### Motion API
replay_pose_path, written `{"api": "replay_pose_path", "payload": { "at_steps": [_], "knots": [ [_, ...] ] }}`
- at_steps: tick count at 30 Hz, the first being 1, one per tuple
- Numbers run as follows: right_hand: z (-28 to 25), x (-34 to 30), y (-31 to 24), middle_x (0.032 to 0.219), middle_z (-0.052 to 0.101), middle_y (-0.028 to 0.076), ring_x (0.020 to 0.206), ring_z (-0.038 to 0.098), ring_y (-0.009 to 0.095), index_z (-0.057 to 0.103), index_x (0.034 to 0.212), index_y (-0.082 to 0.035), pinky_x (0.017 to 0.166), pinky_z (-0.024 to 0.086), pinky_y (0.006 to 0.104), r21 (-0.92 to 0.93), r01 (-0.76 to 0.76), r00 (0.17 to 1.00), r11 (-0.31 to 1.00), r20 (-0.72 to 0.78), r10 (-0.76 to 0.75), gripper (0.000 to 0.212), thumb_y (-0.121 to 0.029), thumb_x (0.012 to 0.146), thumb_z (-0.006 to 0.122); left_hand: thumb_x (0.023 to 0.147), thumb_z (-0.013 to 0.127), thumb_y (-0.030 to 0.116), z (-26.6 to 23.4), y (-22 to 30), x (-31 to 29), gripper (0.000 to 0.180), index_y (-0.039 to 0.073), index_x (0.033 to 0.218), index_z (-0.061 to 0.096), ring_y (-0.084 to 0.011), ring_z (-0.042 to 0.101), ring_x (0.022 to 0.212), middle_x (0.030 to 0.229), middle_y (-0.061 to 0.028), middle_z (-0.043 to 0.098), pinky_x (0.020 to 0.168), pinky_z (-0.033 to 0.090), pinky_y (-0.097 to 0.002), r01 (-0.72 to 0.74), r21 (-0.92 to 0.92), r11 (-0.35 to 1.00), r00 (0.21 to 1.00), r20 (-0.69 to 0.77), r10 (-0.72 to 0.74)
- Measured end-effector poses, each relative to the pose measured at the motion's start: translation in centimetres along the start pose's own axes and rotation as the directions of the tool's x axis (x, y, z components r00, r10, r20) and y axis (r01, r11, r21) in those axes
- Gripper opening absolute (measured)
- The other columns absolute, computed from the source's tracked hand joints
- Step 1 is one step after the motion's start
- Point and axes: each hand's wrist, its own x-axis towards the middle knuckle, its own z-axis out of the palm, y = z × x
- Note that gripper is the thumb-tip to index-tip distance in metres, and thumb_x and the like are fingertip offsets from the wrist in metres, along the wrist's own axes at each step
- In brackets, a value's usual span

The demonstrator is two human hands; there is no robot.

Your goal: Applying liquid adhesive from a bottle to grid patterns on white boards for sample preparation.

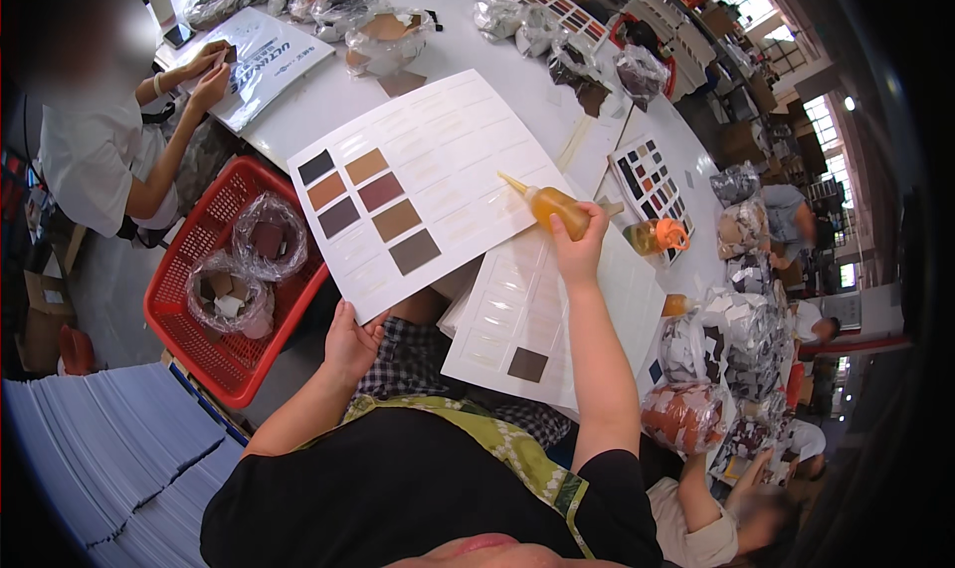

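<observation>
A large white swatch card (355,280) is tilted up in front of me. Several leather-like swatches in black, brown, tan, maroon and grey sit on its left part; shiny glue-like streaks mark the rest. My left hand (351,341) grips the card's near lower edge. Wrapped in my right hand (581,242) is an amber squeeze bottle (553,208), its pointed yellow nozzle tipped toward the card's right part. Underneath lies another white card (484,314) with similar streaks and one dark brown swatch (526,364).
A red plastic basket (199,339) with bagged pieces stands at left, beside a co-worker handling a small dark piece. An orange-capped bottle (671,235) and a finished swatch card (652,185) are at right. Bagged scraps (686,416) line the right edge; stacked sheets (119,439) fill the lower left.
</observation>
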Motion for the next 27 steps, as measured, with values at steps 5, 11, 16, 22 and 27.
{"api": "replay_pose_path", "payload": {
  "at_steps": [5, 11, 16, 22, 27],
  "knots": [
    [0.3, -0.2, -0.9, 0.107, 0.043, 0.012, 0.103, 0.045, 0.027, 0.045, 0.104, -0.006, 0.092, 0.039, 0.0361, -0.03, 0.151, 0.986, 0.988, 0.077, -0.148, 0.04, -0.01, 0.075, 0.072, 0.101, 0.026, 0.033, -0.2, 0.0, 0.2, 0.033, 0.018, 0.128, 0.037, -0.0203, 0.063, 0.089, 0.118, -0.0043, 0.057, 0.062, 0.047, -0.0246, -0.006, -0.004, 1.0, 1.0, 0.008, 0.006],
    [1.5, 0.1, -1.6, 0.108, 0.043, 0.01, 0.105, 0.045, 0.024, 0.045, 0.105, -0.006, 0.092, 0.039, 0.035, 0.333, -0.273, 0.961, 0.902, 0.141, 0.239, 0.04, -0.009, 0.076, 0.071, 0.101, 0.026, 0.033, 0.1, 0.1, -0.1, 0.033, 0.018, 0.127, 0.038, -0.02, 0.063, 0.09, 0.117, -0.0041, 0.057, 0.063, 0.047, -0.0244, -0.005, -0.006, 1.0, 1.0, -0.002, 0.005],
    [2.4, 1.1, -0.9, 0.107, 0.043, 0.01, 0.103, 0.045, 0.024, 0.045, 0.104, -0.006, 0.092, 0.039, 0.0348, 0.166, -0.134, 0.991, 0.977, -0.004, 0.136, 0.04, -0.01, 0.076, 0.072, 0.101, 0.026, 0.033, 0.1, 0.1, -0.1, 0.032, 0.018, 0.127, 0.038, -0.0199, 0.063, 0.09, 0.118, -0.004, 0.057, 0.063, 0.047, -0.0243, -0.002, 0.002, 1.0, 1.0, 0.0, 0.002],
    [2.9, 0.1, -1.6, 0.106, 0.043, 0.011, 0.102, 0.045, 0.026, 0.045, 0.103, -0.007, 0.091, 0.039, 0.035, 0.063, 0.02, 0.993, 0.998, 0.119, -0.027, 0.039, -0.01, 0.075, 0.072, 0.101, 0.026, 0.033, 0.2, 0.2, -0.2, 0.033, 0.018, 0.128, 0.037, -0.0194, 0.063, 0.091, 0.119, -0.0042, 0.056, 0.063, 0.046, -0.0244, -0.005, 0.001, 1.0, 1.0, 0.009, 0.005],
    [2.4, 0.7, -2.4, 0.107, 0.045, 0.009, 0.102, 0.046, 0.022, 0.045, 0.105, -0.006, 0.09, 0.041, 0.0334, 0.448, -0.388, 0.92, 0.806, 0.134, 0.368, 0.04, -0.013, 0.077, 0.072, 0.101, 0.026, 0.032, 0.1, 0.1, 0.0, 0.032, 0.018, 0.128, 0.037, -0.02, 0.063, 0.091, 0.119, -0.004, 0.056, 0.063, 0.046, -0.0252, -0.011, 0.008, 1.0, 1.0, 0.001, 0.011]
  ]
}}
